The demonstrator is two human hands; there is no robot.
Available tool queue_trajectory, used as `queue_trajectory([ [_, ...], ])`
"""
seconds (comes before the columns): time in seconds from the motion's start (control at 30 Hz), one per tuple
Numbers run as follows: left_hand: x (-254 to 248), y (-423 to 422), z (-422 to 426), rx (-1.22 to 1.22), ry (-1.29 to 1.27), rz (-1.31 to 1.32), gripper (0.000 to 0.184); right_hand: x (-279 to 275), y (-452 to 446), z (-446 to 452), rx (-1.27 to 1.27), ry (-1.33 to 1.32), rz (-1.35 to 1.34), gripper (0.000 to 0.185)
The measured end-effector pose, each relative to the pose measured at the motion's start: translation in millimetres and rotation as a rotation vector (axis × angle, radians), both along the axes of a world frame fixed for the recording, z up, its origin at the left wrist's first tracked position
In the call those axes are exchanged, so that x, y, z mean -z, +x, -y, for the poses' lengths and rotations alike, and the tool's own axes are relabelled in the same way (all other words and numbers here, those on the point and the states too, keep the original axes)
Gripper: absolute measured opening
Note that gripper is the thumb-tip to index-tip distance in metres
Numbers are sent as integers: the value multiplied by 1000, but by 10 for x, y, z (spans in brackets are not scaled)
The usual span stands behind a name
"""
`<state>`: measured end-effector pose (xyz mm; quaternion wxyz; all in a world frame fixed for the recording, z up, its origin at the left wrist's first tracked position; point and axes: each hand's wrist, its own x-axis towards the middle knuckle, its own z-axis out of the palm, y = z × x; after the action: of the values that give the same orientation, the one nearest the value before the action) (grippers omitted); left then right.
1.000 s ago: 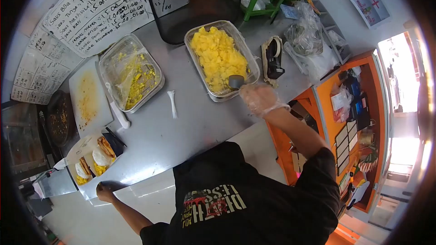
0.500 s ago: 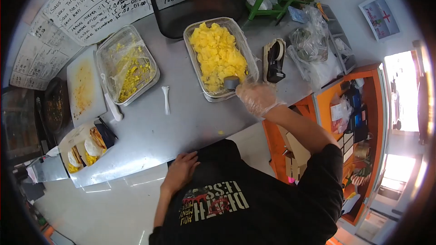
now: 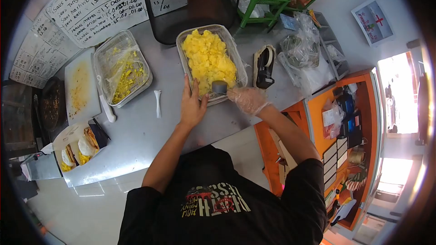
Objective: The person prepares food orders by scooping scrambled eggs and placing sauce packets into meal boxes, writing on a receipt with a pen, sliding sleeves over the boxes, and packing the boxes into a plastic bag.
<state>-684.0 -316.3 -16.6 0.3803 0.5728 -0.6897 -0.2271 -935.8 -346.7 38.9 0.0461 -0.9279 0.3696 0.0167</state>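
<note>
A clear tray (image 3: 243, 70) holds a mound of yellow food (image 3: 209, 56). My left hand (image 3: 193, 106) is bare, its fingers spread against the tray's near left side. My right hand (image 3: 249, 100), in a clear plastic glove, is closed on a dark round scoop (image 3: 220, 87) at the tray's near edge; the scoop's handle is hidden by the fingers. A second clear tray (image 3: 147, 79) to the left has scattered yellow bits and plastic film. Between the trays and nearer me lies a small white utensil (image 3: 157, 103).
At left are a stained cutting board (image 3: 82, 88), a white-handled knife (image 3: 107, 110), a dark pan (image 3: 52, 104) and an open box of food (image 3: 78, 149). A tape dispenser (image 3: 264, 67), plastic bags (image 3: 302, 50) and green racks (image 3: 261, 7) stand right of the yellow food.
My left hand has come from the counter's left front edge, past my shirt, up to the tray. My right hand and the scoop have shifted slightly left along the tray's near end.
</note>
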Motion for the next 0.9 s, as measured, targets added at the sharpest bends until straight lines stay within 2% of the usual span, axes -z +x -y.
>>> queue_trajectory([
  [0.07,88,15,-21,-4,-49,6,66,-85,-72,131,-84,61,-3,15],
  [0.17,120,19,-17,3,-79,2,65,-203,52,142,-121,-31,70,15],
  [0.27,136,5,-25,-10,-65,-12,66,-48,46,14,-153,-345,74,16],
  [0.37,111,22,-30,-11,-71,-21,67,-227,62,117,-59,7,-82,16],
  [0.47,104,27,-22,-16,-69,14,67,-348,-103,410,-183,94,-121,15],
  [0.57,103,25,-34,-24,-55,7,67,-107,-3,328,-304,-300,-53,13],
  [0.67,134,18,-28,-28,-56,-5,68,-126,304,253,-40,-378,17,11],
  [0.77,25,65,-53,21,83,-8,72,-70,487,95,133,-215,-137,9],
  [0.87,39,115,-76,59,75,65,74,-394,549,-1,189,1,-162,9],
  [0.9,55,122,-82,62,80,61,75,-381,573,-11,202,59,-93,10],
])
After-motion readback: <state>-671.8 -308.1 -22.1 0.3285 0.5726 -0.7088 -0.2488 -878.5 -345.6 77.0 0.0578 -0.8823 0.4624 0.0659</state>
